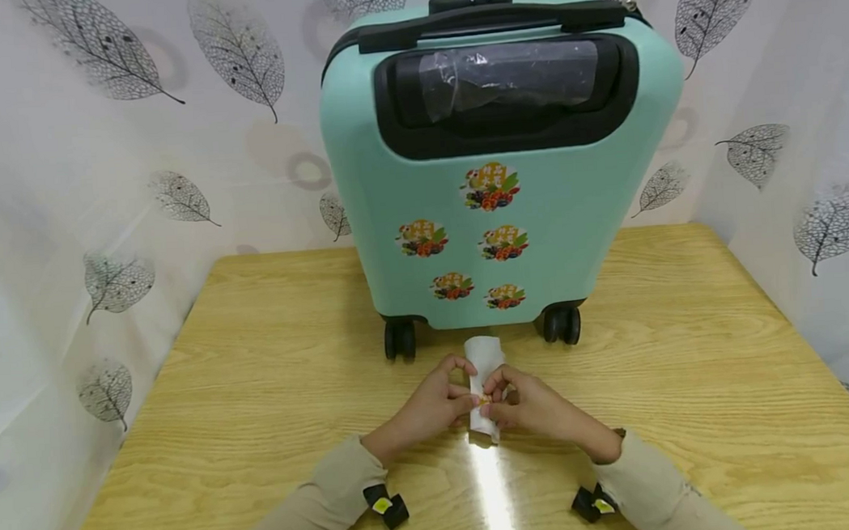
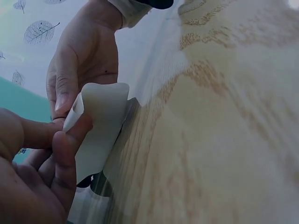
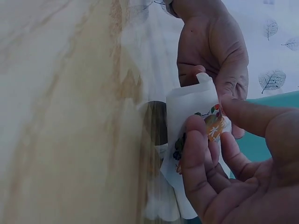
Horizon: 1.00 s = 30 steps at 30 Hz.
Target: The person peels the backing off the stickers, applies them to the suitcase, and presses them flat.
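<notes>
A white paper sticker strip stands just in front of the suitcase, curled over on itself in the left wrist view. My left hand grips this strip from its left side, thumb and fingers bent on the paper. From the right, my right hand pinches a round fruit sticker, orange with printed fruit, at the strip's face. Both hands' fingertips meet around that sticker. Behind them rises a mint-green suitcase, upright on its wheels, with several similar fruit stickers on its front.
The wooden table spreads around both forearms. A black carry handle tops the suitcase, and black wheels stand close beyond the hands. Leaf-patterned white sheeting covers the back and sides.
</notes>
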Available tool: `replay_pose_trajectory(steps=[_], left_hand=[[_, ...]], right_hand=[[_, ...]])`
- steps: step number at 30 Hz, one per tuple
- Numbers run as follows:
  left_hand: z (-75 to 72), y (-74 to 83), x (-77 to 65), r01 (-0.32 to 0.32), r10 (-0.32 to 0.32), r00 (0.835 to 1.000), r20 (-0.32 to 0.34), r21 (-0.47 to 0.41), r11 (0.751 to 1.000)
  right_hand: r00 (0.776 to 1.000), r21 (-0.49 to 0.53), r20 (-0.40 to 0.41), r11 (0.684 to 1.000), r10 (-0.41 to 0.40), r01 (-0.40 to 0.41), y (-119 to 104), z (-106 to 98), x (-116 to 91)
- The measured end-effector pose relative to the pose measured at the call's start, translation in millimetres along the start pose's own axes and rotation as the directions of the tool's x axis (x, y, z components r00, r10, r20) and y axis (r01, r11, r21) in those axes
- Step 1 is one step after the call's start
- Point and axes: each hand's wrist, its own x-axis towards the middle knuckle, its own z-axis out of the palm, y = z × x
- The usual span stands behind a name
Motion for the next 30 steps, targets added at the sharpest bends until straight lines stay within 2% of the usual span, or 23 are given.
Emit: replay_pose_trajectory(steps=[9,15,20,23,30], left_hand=[[-2.6,6.1,-1.7,0.013,-0.01,0.999,-0.049,0.081,0.997],[-3.1,5.0,-0.3,0.041,-0.04,0.998,-0.052,0.025,0.999],[-1.8,2.7,0.0,0.034,-0.036,0.998,-0.044,-0.041,0.999],[-2.0,2.1,0.0,0.031,-0.032,0.999,-0.038,-0.04,0.999],[-10.1,5.0,-0.9,0.083,-0.082,0.997,-0.013,0.023,0.996]], right_hand=[[1.0,0.018,-0.007,1.0,0.01,-0.01,-1,3,0],[1.0,0.001,-0.023,1.0,0.008,-0.008,-3,4,-1],[1.0,-0.033,-0.029,0.999,-0.003,0.002,-3,3,-2],[0.999,-0.062,-0.033,0.998,-0.001,-0.001,-2,1,-2],[0.999,-0.077,-0.04,0.997,-0.013,0.01,-1,-5,-1]])
